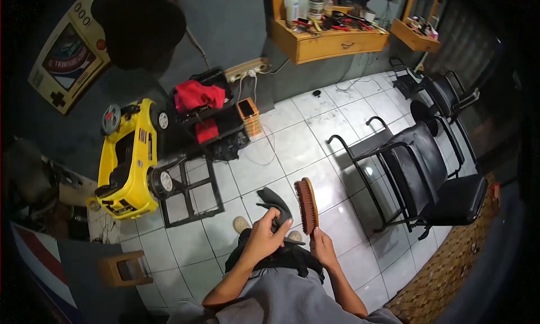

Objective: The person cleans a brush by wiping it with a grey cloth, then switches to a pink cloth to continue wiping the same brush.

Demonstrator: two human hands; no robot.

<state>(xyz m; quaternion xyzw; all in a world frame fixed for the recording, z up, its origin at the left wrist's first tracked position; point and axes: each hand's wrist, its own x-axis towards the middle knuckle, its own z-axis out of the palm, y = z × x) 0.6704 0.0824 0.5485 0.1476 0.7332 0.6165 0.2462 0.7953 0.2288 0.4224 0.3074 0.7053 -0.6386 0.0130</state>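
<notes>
My right hand (pixel 322 248) grips a brush (pixel 307 206) by the lower end of its wooden back. The brush stands upright, its reddish-brown bristles facing left. Closed around a folded black piece (pixel 274 204), perhaps cloth or soft plastic, is my left hand (pixel 266 234); its exact kind cannot be made out. Part of the black piece sticks out above the fingers, and another dark flap shows below them. The two hands are side by side in front of my body, with the bristles a short gap from the black piece.
Black barber chairs (pixel 416 172) stand on the right over white floor tiles (pixel 259 166). At left are a yellow toy car (pixel 128 161), a black metal frame (pixel 191 191) and a small stool (pixel 125 269). A trolley with red cloth (pixel 199 96) stands below the cluttered wooden shelf (pixel 332 45).
</notes>
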